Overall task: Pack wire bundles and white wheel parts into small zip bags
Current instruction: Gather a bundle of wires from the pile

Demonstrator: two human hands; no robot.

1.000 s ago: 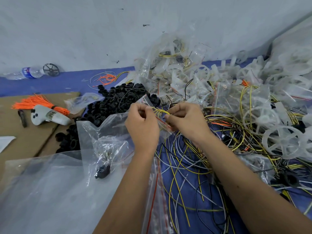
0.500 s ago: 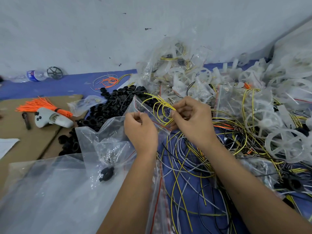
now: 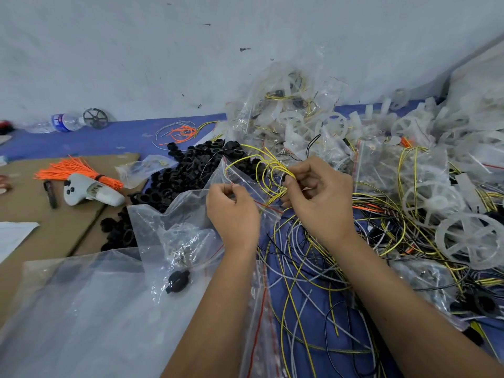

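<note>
The head view looks down on a blue cloth [image 3: 114, 137] spread below a pale wall [image 3: 136, 50]. A large clear plastic sheet [image 3: 81, 309] covers the near left corner, with brown cardboard [image 3: 49, 236] beside it. On the right a big heap of white wheel parts [image 3: 469, 236] mixes with filled clear bags against the wall. A tangle of loose yellow, white and black wires [image 3: 308, 282] lies on the cloth under the forearms. A pile of black rings [image 3: 188, 173] sits at centre left, just behind the hands. A small zip bag [image 3: 240, 181] with a red seal line is held up in the middle; the left hand [image 3: 233, 211] pinches its open edge between curled fingers and thumb. The right hand [image 3: 319, 197] has its fingers curled round a bundle of yellow wires [image 3: 266, 170], whose loops arch over the bag's mouth, partly inside it. On the cardboard lie a white handheld controller [image 3: 90, 190] and, touching it, a bunch of orange wires [image 3: 79, 171]. A water bottle [image 3: 64, 122] lies on its side by the wall, next to a dark wheel [image 3: 95, 118].
</note>
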